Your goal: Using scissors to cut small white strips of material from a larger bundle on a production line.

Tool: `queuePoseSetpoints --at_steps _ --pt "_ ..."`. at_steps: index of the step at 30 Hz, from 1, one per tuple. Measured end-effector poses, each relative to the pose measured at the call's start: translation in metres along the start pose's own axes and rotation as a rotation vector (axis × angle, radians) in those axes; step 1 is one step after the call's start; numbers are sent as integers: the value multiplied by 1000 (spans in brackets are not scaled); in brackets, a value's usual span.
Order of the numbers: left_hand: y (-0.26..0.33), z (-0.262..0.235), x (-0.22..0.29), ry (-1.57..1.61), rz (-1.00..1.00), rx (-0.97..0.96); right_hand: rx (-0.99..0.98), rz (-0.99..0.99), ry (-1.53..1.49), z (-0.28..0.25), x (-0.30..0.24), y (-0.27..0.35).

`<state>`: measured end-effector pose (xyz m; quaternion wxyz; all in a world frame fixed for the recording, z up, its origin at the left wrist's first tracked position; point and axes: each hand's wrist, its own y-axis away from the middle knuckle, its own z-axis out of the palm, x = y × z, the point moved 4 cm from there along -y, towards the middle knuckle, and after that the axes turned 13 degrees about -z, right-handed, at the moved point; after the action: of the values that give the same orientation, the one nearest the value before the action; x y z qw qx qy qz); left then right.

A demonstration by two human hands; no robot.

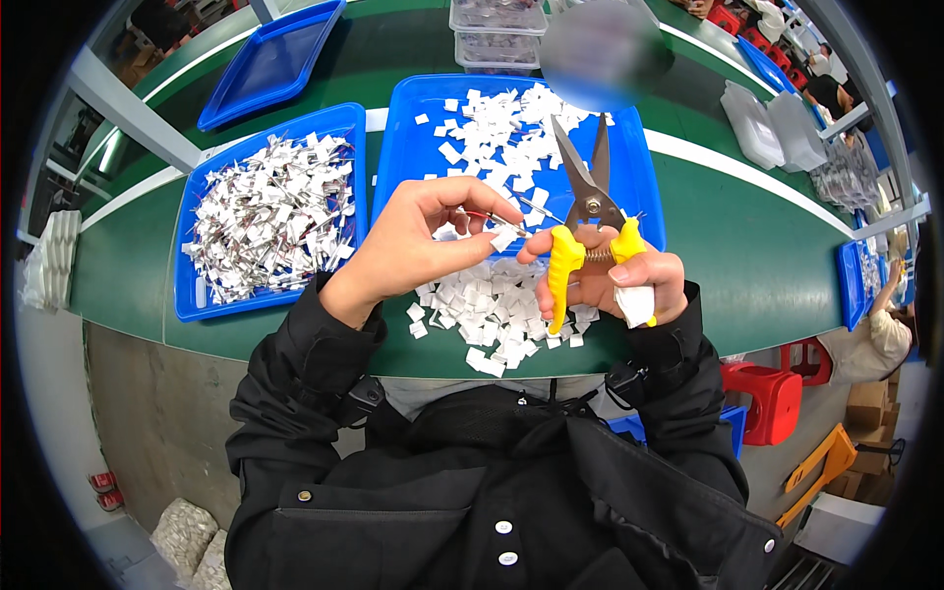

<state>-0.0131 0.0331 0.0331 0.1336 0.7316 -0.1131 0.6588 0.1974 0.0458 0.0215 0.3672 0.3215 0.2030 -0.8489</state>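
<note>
My left hand (413,236) is closed in a pinch on a small part with a white tag (505,237) and thin red wire, partly hidden by the fingers. Close beside it, my right hand (654,278) grips yellow-handled shears (592,206), whose blades are spread and point away from me. A white wrap covers part of the right thumb-side handle. Below both hands lies a pile of small white squares (497,320) on the green table (728,236). Behind them, a blue tray (408,152) holds more white pieces.
At the left, another blue tray (361,162) is heaped with white-tagged wired parts. A further blue tray (270,61) lies beyond it. Clear plastic boxes (499,49) are stacked at the back, with clear containers (755,123) to the right. A red stool (772,403) and a person (873,339) are at the right.
</note>
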Motion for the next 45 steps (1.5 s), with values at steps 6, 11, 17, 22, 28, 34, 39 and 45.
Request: queuePoseSetpoints --at_steps 6,11,17,22,28,34,39,45 --pt "5 1 13 -361 87 154 59 -16 269 7 -2 2" --pt "5 3 16 -644 353 187 -87 93 388 6 -4 1" --pt "5 2 18 -819 276 239 -88 0 565 8 -7 -1" --pt "2 -6 2 215 -29 195 85 -363 801 10 -23 4" --pt "5 -1 -4 564 -54 75 7 -509 1455 21 -17 -2" --pt "4 3 -10 655 -35 61 -7 -504 1620 26 -12 -5" --pt "5 6 -15 615 -40 120 8 -496 1670 27 -7 -6" --pt "5 9 -17 602 4 156 28 -547 1648 26 -5 -5"
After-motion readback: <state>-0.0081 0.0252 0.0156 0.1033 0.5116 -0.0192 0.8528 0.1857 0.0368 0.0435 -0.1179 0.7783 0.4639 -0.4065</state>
